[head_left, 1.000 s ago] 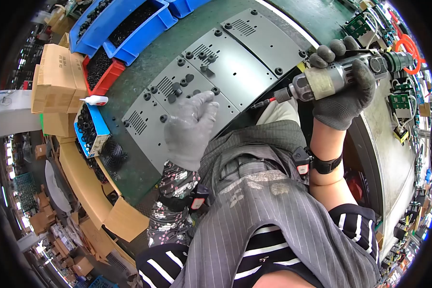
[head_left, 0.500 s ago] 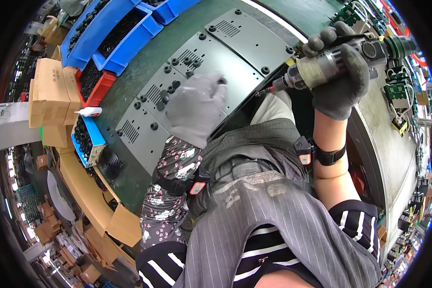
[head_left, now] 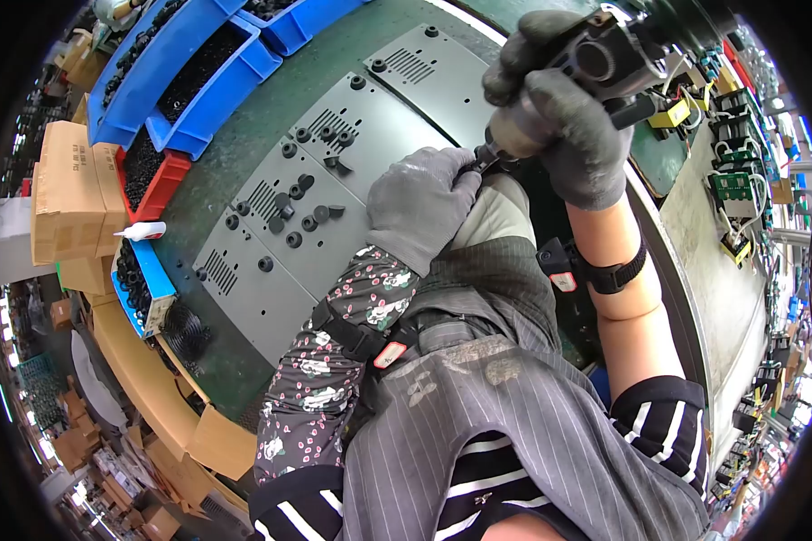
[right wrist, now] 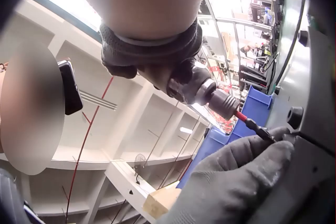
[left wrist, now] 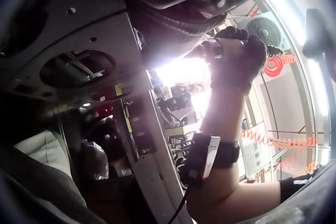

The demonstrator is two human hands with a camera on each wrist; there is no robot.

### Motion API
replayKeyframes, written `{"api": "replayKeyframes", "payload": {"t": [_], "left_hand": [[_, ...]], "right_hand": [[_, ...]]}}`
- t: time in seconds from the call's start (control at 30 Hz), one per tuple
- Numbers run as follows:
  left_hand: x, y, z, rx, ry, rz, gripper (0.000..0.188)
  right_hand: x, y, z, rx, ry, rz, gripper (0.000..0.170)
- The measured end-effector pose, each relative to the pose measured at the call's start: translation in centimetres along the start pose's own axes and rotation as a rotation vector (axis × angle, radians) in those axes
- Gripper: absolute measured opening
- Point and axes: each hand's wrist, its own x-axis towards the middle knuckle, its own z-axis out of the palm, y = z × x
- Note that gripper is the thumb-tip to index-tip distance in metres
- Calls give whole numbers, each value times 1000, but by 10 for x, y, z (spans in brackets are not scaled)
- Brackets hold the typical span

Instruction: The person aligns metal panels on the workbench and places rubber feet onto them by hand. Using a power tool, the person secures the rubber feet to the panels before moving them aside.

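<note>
My gloved right hand grips a power screwdriver, its bit pointing left and down. In the right wrist view the bit reaches between the thumb and fingers of my gloved left hand. That left hand pinches a small black rubber foot at the bit's tip, mostly hidden by the fingers. Both hands meet over the near edge of the grey metal panels. Loose black feet lie on the panels left of the left hand; others sit at their corners.
Blue bins and a red bin of small black parts stand at the back left. Nearby are a white bottle, a blue box of black rings and cardboard boxes. Circuit boards line the right side.
My left hand has left the panel with a black foot and moved right to the bit. The right hand has brought the screwdriver left and tilted it down. The head view has shifted.
</note>
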Motion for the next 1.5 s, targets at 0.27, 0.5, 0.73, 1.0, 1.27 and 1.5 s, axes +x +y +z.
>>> {"api": "replayKeyframes", "payload": {"t": [0.27,0.5,0.73,1.0,1.27,1.5], "left_hand": [[4,2,-5,61,16,10,29],[6,-4,-10,53,27,26,26],[5,-2,-12,53,2,79,23],[-2,-2,-5,169,6,137,25],[-2,-3,-4,138,30,99,26],[-1,0,-7,150,-27,74,28]], "right_hand": [[9,18,-2,-29,-162,38,38],[9,25,-1,21,-145,43,37],[13,5,10,192,-72,176,40],[2,15,3,-77,-154,-26,40],[-7,19,-3,-17,-11,12,40],[6,23,6,-39,-150,-23,35]]}}
